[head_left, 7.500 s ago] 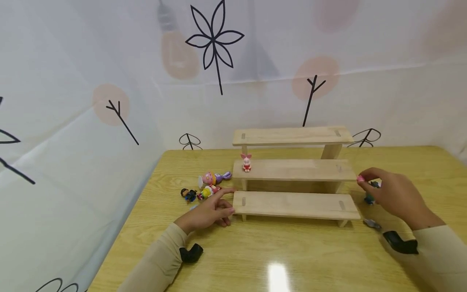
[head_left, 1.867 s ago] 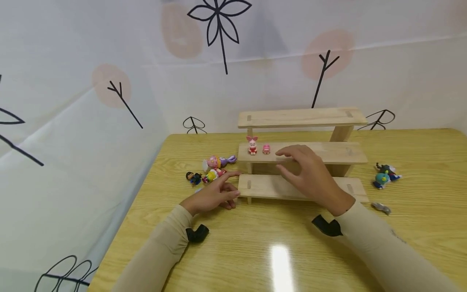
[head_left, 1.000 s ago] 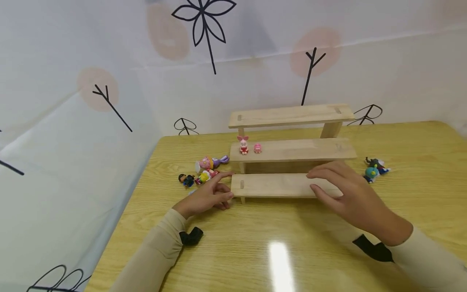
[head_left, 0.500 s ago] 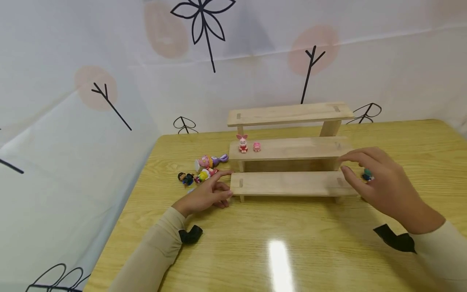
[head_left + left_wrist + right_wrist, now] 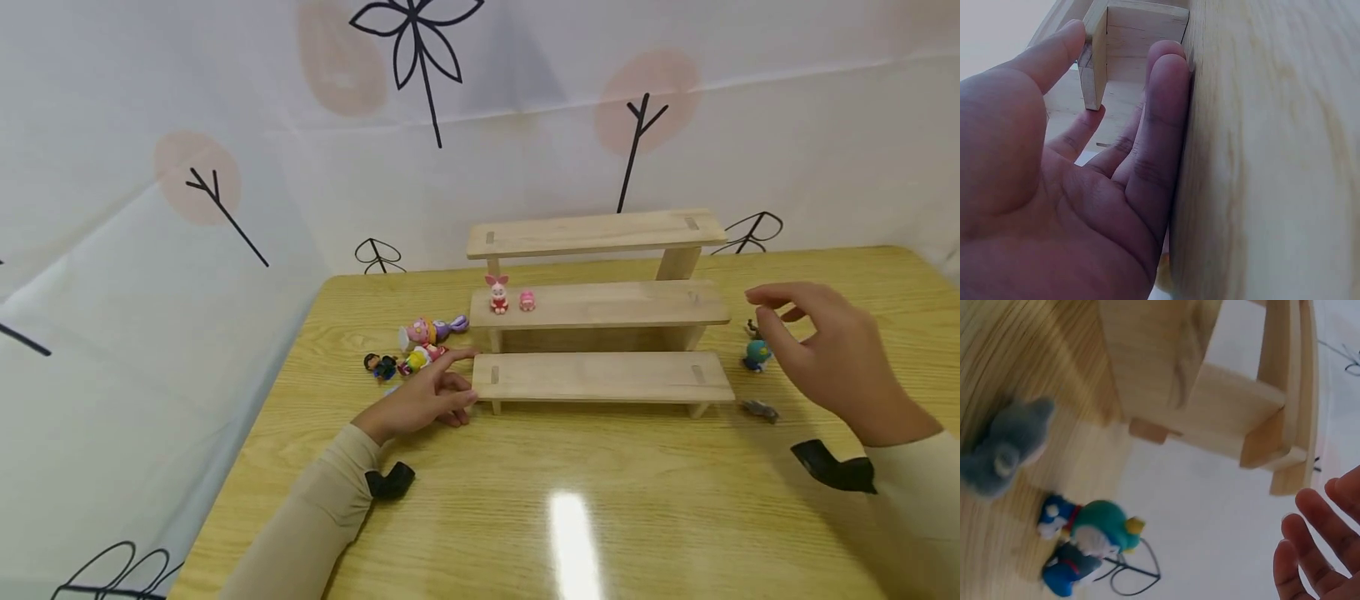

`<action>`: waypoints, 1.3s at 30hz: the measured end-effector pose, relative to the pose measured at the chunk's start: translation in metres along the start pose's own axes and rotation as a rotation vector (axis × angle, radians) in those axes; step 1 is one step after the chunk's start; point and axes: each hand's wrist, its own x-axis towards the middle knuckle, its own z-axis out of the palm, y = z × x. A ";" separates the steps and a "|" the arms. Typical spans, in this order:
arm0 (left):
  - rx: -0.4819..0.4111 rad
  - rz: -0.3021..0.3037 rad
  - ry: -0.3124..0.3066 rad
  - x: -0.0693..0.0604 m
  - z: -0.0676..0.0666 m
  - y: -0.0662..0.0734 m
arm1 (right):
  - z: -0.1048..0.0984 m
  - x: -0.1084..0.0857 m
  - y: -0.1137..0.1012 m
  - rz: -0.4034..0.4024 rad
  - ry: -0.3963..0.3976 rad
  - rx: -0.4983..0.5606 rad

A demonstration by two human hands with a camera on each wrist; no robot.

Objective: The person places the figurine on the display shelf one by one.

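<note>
A three-step wooden shelf (image 5: 600, 305) stands on the table. On its middle step, at the left, sit a pink-eared figure in red (image 5: 498, 297) and a small pink figure (image 5: 527, 301). My left hand (image 5: 420, 402) touches the left end of the lowest step; in the left wrist view the thumb and a fingertip of the left hand (image 5: 1104, 169) meet the board's end. My right hand (image 5: 840, 358) is raised right of the shelf, holding nothing, its fingers apart from the thumb. Beside it lie a teal-headed figure (image 5: 757, 355) and a grey figure (image 5: 761, 410).
Left of the shelf lie a pink and purple figure (image 5: 431, 332), a yellow and red figure (image 5: 422, 359) and a dark-haired figure (image 5: 381, 367). A patterned cloth (image 5: 525, 175) hangs behind the wooden table (image 5: 465, 508).
The small pink figure, earlier pinched in my right hand, now sits on the middle step. My right hand has moved back rightward from the shelf, empty. My left hand stays at the lowest step.
</note>
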 end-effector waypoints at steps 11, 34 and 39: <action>0.004 0.001 -0.001 0.001 0.000 -0.001 | -0.006 -0.003 0.042 0.261 -0.135 -0.014; 0.004 -0.001 0.007 0.001 0.000 -0.001 | -0.006 -0.008 0.083 0.242 -0.538 -0.026; 0.007 -0.005 0.009 0.001 0.000 -0.001 | -0.003 -0.010 0.083 0.222 -0.571 -0.025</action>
